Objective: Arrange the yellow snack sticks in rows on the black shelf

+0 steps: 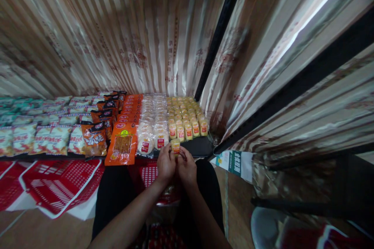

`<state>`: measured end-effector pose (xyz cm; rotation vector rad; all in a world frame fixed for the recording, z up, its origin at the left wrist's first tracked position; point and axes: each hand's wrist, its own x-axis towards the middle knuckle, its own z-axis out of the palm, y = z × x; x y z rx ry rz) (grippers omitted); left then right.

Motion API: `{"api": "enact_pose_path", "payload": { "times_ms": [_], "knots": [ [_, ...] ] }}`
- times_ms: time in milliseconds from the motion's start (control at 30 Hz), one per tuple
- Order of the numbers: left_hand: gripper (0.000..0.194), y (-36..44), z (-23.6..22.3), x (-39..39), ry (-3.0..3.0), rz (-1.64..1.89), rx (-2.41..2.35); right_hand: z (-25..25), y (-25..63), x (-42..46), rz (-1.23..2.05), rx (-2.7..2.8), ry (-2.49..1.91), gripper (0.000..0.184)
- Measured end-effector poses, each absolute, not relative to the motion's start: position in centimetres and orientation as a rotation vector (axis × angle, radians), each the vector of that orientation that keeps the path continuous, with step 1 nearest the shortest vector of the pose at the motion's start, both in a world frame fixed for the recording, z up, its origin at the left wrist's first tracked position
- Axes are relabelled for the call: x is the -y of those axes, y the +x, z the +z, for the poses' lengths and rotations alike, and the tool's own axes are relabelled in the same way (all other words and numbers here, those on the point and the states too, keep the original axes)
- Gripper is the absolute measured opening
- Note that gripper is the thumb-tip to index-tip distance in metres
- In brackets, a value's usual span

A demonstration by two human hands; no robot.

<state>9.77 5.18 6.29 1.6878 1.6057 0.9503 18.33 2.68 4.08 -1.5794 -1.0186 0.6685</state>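
My left hand (165, 163) and my right hand (186, 166) meet at the front edge of a low shelf (201, 146). Together they pinch a small yellow snack pack (175, 146) with a red label. Just behind it stand rows of the same yellow packs (187, 118). To their left lie white round cakes in clear wrap (152, 128), then orange packs of snack sticks (122, 144). Both hands have their fingers curled round the small pack.
Brown and white snack bags (58, 134) fill the shelf's left part. Red plastic baskets (58, 184) lie below the shelf on the floor. A plastic-sheeted wall (117, 39) and a black frame post (219, 31) rise behind; a green-and-white carton (233, 161) sits at right.
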Motion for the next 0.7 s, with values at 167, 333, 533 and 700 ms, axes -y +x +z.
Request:
{"api": "enact_pose_path", "payload": {
  "times_ms": [167, 333, 533, 700],
  "knots": [
    [0.045, 10.3, 5.7, -5.5, 1.62, 1.014, -1.575, 4.3, 18.4, -3.6, 0.628, 1.025, -1.601, 0.04],
    [0.045, 10.6, 4.4, -5.8, 1.587, 1.064, -1.56, 3.8, 18.3, -4.4, 0.612, 1.012, -1.593, 0.042],
    [0.049, 10.7, 3.8, -6.0, 1.564, 1.069, -1.496, 3.0, 18.5, -5.1, 0.578, 1.01, -1.598, 0.04],
    [0.048, 10.7, 3.8, -6.0, 1.568, 1.08, -1.465, 3.0, 18.6, -5.5, 0.59, 1.013, -1.569, 0.04]
  ]
}}
